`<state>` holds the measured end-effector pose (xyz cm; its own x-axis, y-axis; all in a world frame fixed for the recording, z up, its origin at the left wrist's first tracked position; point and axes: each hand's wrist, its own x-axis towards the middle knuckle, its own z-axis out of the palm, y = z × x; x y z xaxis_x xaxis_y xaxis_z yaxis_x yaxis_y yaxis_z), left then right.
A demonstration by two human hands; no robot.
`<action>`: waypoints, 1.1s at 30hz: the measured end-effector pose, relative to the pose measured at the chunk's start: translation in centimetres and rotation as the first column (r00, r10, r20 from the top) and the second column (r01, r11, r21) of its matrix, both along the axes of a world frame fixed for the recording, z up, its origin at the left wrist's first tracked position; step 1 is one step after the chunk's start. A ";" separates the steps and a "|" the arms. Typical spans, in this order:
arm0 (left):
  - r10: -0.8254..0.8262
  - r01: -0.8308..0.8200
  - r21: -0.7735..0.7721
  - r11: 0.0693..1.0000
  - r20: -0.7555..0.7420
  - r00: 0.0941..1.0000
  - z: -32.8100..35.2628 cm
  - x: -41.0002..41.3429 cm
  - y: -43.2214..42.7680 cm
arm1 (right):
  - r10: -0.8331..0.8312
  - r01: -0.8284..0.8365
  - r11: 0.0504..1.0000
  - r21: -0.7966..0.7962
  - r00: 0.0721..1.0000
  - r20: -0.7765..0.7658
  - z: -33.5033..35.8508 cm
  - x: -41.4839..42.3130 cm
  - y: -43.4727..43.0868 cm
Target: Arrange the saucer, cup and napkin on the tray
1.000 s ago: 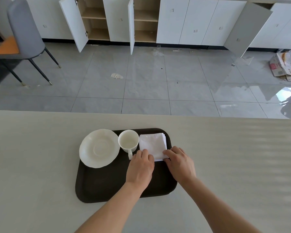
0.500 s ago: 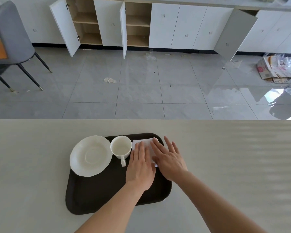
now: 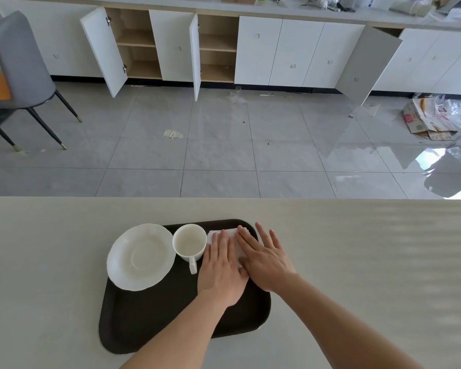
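A dark brown tray (image 3: pixel 149 323) lies on the pale table. On its far left part rests a white saucer (image 3: pixel 141 257), overhanging the tray's left rim. A white cup (image 3: pixel 189 241) stands upright beside the saucer, its handle pointing toward me. A folded white napkin (image 3: pixel 217 232) lies in the tray's far right corner, mostly hidden under my hands. My left hand (image 3: pixel 222 267) lies flat on the napkin, fingers stretched out. My right hand (image 3: pixel 264 255) lies flat beside it, fingers spread over the napkin's right part and the tray's rim.
The pale table (image 3: pixel 357 262) stretches wide on both sides of the tray. Beyond its far edge is a tiled floor with white cabinets (image 3: pixel 290 49), some doors open, a grey chair (image 3: pixel 22 62) at the left and cardboard litter (image 3: pixel 431 118) at the right.
Both hands went from curled fingers at the napkin's near edge to lying flat on top of it. The camera tilted up a little.
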<state>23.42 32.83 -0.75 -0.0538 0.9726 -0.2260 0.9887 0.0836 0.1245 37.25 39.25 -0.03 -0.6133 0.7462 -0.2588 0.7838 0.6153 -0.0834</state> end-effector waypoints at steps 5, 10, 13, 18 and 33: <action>0.014 -0.014 -0.013 1.000 0.017 1.000 0.4 0.0 0.2 | -0.022 0.021 0.999 -0.043 0.999 -0.039 0.1 -0.1 0.2; -0.004 0.002 0.067 0.998 0.033 0.999 1.2 0.1 -0.8 | -0.102 0.106 0.994 0.027 0.987 -0.126 0.3 0.3 -1.2; -0.042 0.040 0.077 0.996 0.024 0.999 0.9 0.0 -2.2 | -0.138 0.145 0.989 0.034 0.978 -0.153 0.5 0.6 -1.9; -0.055 0.055 0.011 0.998 -0.016 0.998 -0.4 -0.8 -4.3 | -0.154 0.154 0.988 -0.007 0.982 -0.112 0.3 1.0 -2.8; -0.052 0.051 -0.040 0.998 -0.021 0.998 1.1 -0.5 -3.7 | -0.232 0.221 0.970 -0.103 0.966 -0.114 1.1 0.0 -2.8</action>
<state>22.96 29.14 0.37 -0.0093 0.9647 -0.2633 0.9943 0.0369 0.1004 37.23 36.40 1.08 -0.4621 0.8471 -0.2627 0.8821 0.4084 -0.2347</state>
